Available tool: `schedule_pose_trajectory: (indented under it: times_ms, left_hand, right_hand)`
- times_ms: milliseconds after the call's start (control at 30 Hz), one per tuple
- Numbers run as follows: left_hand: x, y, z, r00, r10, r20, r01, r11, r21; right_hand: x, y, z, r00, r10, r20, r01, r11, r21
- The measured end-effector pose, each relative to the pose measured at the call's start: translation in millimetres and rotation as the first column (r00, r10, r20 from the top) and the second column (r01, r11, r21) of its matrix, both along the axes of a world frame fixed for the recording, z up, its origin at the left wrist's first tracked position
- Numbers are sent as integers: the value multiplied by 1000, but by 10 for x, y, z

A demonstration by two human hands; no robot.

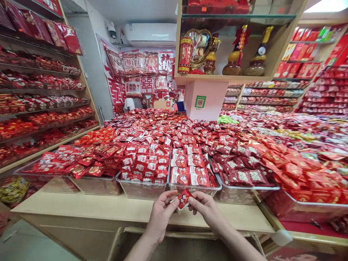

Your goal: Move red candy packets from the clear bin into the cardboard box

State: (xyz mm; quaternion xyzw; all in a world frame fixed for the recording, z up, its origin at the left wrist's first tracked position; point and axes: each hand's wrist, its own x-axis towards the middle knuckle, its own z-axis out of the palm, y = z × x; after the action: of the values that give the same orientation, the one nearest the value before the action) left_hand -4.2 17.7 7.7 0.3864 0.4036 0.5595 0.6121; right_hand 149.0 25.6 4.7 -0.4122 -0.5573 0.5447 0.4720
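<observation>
Between my hands is a small red and white candy packet [184, 199] with cartoon figures printed on it. My left hand [162, 210] pinches its left side between thumb and fingers. The packet's right side is gripped by my right hand [204, 207], thumb on top. Both hands are just in front of a clear plastic bin [194, 187] with rows of similar red and white packets [187, 176]. To its left, another clear bin [143, 189] holds red packets with white print. Dark red packets [247, 176] fill the bin to its right.
The bins stand along a beige counter [130, 210]. Below its front edge is an open cardboard box [187, 235]. A large bin [312, 210] of orange-red packets is at right. Stocked shelves [43, 88] line the left wall, and a wooden display cabinet [228, 78] overhangs the heap.
</observation>
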Motion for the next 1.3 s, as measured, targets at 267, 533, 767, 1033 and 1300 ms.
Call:
schedule_pose_trajectory:
  times_ms: [267,533,767,1033,1300]
  left_hand:
    - [10,-26,19,983,-155,-95,158,987,22]
    - [23,-18,-22,978,-163,-127,163,987,-12]
    - [-62,-62,102,909,-346,233,366,929,-50]
    - [-33,-72,44,922,-386,32,387,921,-41]
    - [-18,-90,81,906,-408,-117,415,909,44]
  right_hand:
    - [-16,-22,-27,993,-120,7,119,990,69]
    - [12,-116,1,925,-315,213,172,847,504]
    - [17,-248,87,861,-216,461,-187,709,680]
    - [-52,-159,-2,928,-285,238,168,893,417]
    - [-86,-138,-106,971,-188,147,147,957,249]
